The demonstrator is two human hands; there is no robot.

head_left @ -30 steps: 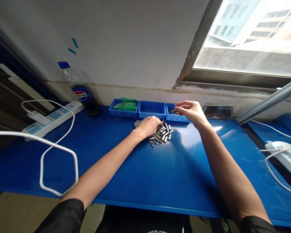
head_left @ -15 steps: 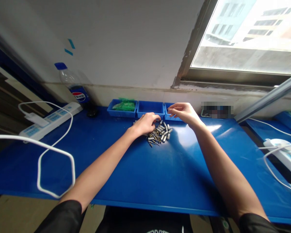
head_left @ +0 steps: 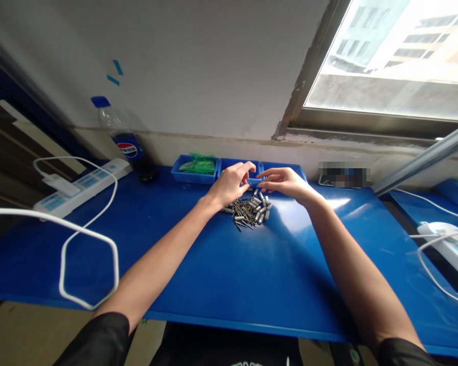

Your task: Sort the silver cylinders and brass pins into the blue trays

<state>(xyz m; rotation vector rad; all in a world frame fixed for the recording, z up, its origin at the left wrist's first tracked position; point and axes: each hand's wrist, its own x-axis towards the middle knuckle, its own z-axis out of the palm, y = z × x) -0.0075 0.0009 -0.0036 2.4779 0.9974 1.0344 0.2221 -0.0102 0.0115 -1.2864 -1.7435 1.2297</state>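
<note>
A pile of small silver cylinders with thin pins (head_left: 252, 211) lies on the blue table (head_left: 221, 259). Just above and behind the pile, my left hand (head_left: 229, 184) and my right hand (head_left: 284, 182) meet fingertip to fingertip. Each pinches something tiny that I cannot make out. Three blue bins stand behind them: the left bin (head_left: 194, 170) holds green parts, the middle bin (head_left: 232, 164) is partly hidden by my left hand, and the right bin (head_left: 286, 165) sits behind my right hand.
A cola bottle (head_left: 125, 138) stands at the back left beside a white power strip (head_left: 82, 185) with a looping white cable (head_left: 66, 239). Another white power strip with cables (head_left: 448, 241) lies at the right. A wall and window sill close the far side.
My right hand has come back from the right bin toward the middle. My left hand has lifted off the pile, and the two hands now meet above it.
</note>
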